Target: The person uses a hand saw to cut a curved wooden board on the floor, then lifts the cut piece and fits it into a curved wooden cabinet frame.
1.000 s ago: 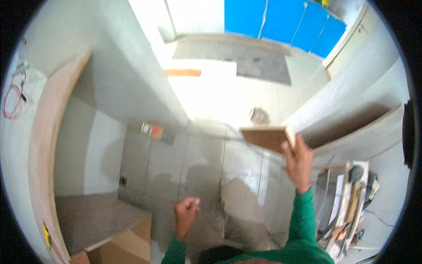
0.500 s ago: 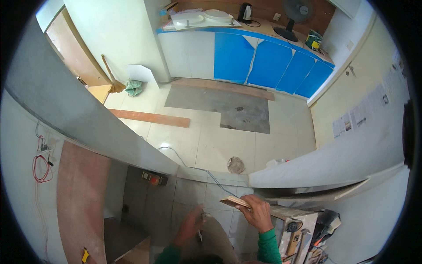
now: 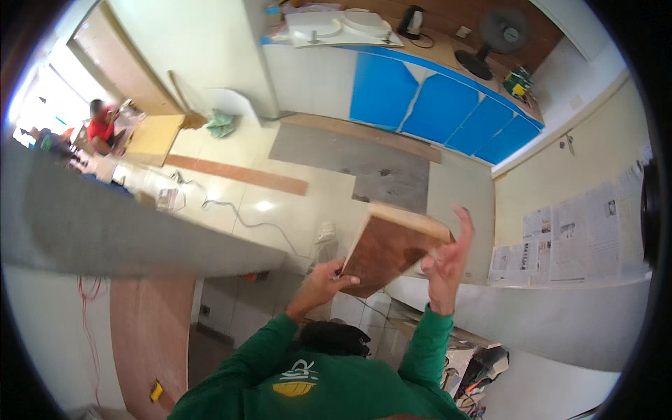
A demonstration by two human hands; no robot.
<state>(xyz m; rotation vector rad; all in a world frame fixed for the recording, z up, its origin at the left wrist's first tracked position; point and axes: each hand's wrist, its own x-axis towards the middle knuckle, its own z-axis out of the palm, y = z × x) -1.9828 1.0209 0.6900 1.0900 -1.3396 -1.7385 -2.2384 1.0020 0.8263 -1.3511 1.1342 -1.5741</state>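
A reddish-brown wooden board (image 3: 392,255) with a pale top edge is tilted up in front of me. My left hand (image 3: 323,285) grips its lower left edge, thumb on the brown face and fingers behind. At the right edge of the board is my right hand (image 3: 448,262), its index finger stretched upward and its fingers apart. The right hand is close against the board; whether it touches is hard to tell. Beyond the board's left side a light shoe (image 3: 325,241) shows on the tiled floor.
A grey wall edge (image 3: 140,238) runs close on my left, a pale low wall (image 3: 532,315) on my right. A cable (image 3: 262,225) and a long wooden strip (image 3: 238,175) lie on the floor. Blue-faced cabinets (image 3: 437,101) stand ahead. A person in red (image 3: 103,129) sits far left.
The board was in my right hand, seen nearly edge-on. Now my left hand holds it, its broad face showing, and the right hand's fingers have spread. My view has shifted forward.
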